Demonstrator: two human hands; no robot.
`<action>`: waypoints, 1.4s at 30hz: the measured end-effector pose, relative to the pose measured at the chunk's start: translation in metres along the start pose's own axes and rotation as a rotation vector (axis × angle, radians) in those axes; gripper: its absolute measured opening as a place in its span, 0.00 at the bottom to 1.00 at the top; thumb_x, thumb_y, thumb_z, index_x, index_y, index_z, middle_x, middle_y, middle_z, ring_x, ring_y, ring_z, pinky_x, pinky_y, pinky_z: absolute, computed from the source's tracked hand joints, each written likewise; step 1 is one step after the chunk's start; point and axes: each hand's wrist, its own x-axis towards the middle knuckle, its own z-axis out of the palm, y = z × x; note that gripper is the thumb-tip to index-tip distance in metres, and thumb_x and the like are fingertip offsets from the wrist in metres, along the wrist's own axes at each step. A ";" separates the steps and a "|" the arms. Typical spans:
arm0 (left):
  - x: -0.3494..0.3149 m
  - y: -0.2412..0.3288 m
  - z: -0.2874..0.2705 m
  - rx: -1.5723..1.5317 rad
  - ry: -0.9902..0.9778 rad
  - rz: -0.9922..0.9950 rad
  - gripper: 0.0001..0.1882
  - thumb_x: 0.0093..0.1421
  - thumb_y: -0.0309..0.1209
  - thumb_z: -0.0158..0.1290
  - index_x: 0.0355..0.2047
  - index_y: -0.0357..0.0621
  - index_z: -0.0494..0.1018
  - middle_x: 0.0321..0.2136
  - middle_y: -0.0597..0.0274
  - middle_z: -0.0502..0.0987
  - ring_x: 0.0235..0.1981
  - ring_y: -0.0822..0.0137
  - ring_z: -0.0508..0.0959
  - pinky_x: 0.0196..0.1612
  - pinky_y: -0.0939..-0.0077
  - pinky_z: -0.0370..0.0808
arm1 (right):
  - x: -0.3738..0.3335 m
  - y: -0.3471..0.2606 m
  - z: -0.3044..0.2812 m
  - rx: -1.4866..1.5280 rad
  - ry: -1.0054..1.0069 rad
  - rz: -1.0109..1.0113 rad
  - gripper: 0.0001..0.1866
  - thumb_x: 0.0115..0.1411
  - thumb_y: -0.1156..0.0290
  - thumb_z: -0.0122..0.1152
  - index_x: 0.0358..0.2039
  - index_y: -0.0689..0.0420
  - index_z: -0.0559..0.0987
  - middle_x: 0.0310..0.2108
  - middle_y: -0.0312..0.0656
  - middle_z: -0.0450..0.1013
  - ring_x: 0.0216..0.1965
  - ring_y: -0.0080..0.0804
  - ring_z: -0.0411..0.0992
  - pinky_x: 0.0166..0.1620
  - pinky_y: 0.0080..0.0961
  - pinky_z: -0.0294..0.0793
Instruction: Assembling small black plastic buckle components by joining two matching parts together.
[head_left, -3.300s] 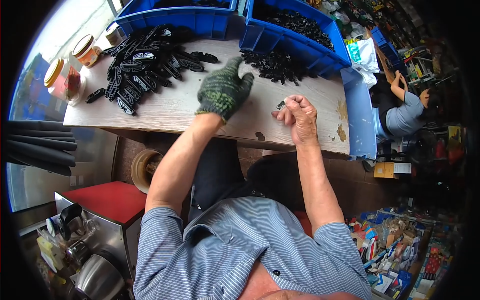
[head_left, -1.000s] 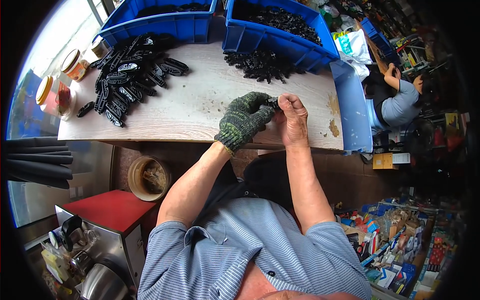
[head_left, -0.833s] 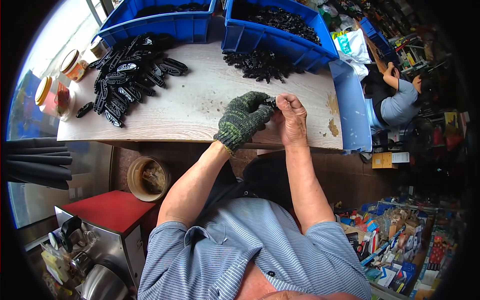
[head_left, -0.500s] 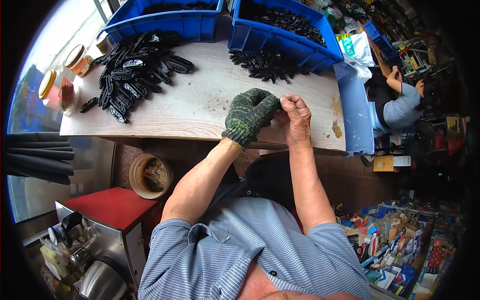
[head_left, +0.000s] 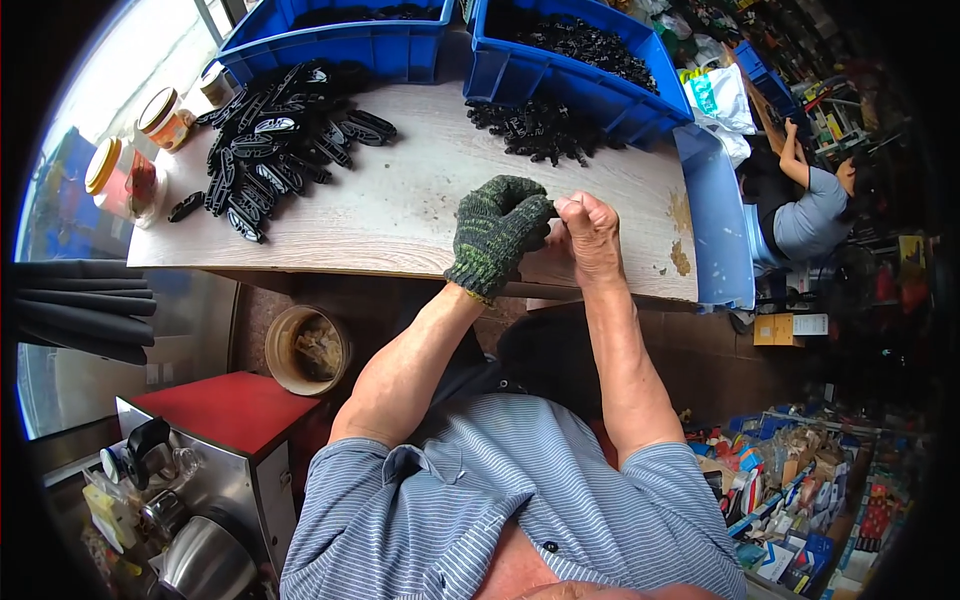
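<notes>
Over the front edge of the table [head_left: 400, 225], my left hand [head_left: 497, 230], in a dark green knit glove, is closed with its fingers curled. Close against its fingertips, my bare right hand [head_left: 592, 235] is pinched shut. Whatever lies between the two hands is hidden by the fingers and too small to name. Beyond them lies a heap of small black plastic parts [head_left: 545, 130], in front of a blue bin [head_left: 580, 85]. To the left is a pile of long, oval black pieces [head_left: 265, 150], some with light grey markings.
A second blue bin [head_left: 330, 50] stands behind the left pile. Two lidded jars [head_left: 125, 178] stand at the table's left end. A blue tray [head_left: 722, 215] adjoins the right edge. A bucket [head_left: 305, 350] is below. At right sits another person [head_left: 800, 205].
My hands stay together in almost the same place, the fingers shifting slightly. The whole view has moved a little to the right. The other person's arm has changed position.
</notes>
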 end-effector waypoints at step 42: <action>-0.004 -0.021 -0.004 0.223 -0.173 0.199 0.14 0.64 0.28 0.57 0.49 0.36 0.76 0.42 0.53 0.82 0.43 0.65 0.81 0.48 0.72 0.77 | 0.114 -0.017 -0.090 -0.498 0.434 0.212 0.20 0.56 0.71 0.66 0.50 0.55 0.80 0.32 0.42 0.78 0.13 0.22 0.65 0.14 0.24 0.70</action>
